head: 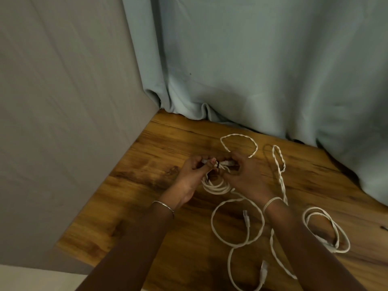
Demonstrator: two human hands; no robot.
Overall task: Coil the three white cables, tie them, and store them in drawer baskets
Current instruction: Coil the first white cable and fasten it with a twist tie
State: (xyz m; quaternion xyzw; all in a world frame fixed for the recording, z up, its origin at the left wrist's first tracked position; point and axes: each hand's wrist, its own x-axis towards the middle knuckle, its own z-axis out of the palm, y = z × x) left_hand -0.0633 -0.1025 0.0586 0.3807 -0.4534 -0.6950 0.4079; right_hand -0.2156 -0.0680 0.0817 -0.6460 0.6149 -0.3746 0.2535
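Coiled cable (216, 186) pinched by both hands (218, 171).

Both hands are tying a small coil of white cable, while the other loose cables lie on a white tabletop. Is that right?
Not quite: the head view shows a brown wooden tabletop, not white. Both hands, left and right, do hold the small coil, with loose cables nearby.

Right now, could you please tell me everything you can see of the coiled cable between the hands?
The coiled cable is thin, white and smooth, wound into several small loops that hang down onto the wooden table. Its top is gathered between the left hand and the right hand, where a dark tie seems to wrap it beside a pale connector. Whether the tie is fastened is unclear.
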